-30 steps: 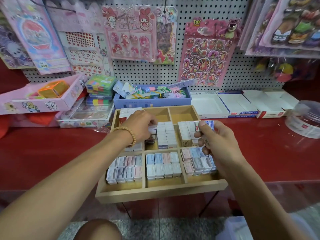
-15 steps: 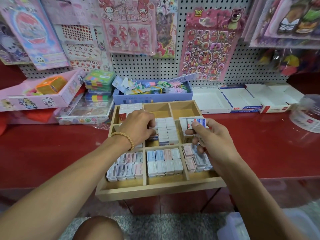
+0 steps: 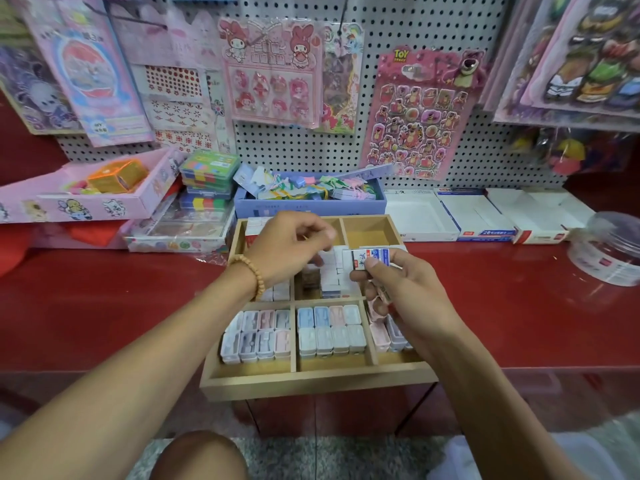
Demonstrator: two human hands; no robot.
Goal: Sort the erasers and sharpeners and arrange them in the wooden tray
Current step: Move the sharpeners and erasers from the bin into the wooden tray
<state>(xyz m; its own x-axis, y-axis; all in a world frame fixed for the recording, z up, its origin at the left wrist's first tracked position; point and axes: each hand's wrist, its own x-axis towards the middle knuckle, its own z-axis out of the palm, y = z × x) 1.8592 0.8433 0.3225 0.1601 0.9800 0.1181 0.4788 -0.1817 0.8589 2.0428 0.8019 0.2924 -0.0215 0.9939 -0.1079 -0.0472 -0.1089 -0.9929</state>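
The wooden tray sits on the red counter, its front edge jutting past the counter's edge. Pastel sharpeners fill its three front compartments. White erasers are stacked in the middle row. My left hand hovers over the middle and left compartments with curled, blurred fingers; I cannot tell whether they hold anything. My right hand pinches a white eraser with a blue label above the middle row and covers part of the right compartments. The two rear right compartments show bare wood.
Behind the tray stands a blue box of mixed items. Open white boxes lie at the back right, and a clear plastic jar lies at the far right. A pink box and stacked cases sit at the back left. Sticker sheets hang on the pegboard.
My right hand carried the labelled eraser leftward from the right compartment toward the middle one. My left hand rose off the eraser stacks and is blurred.
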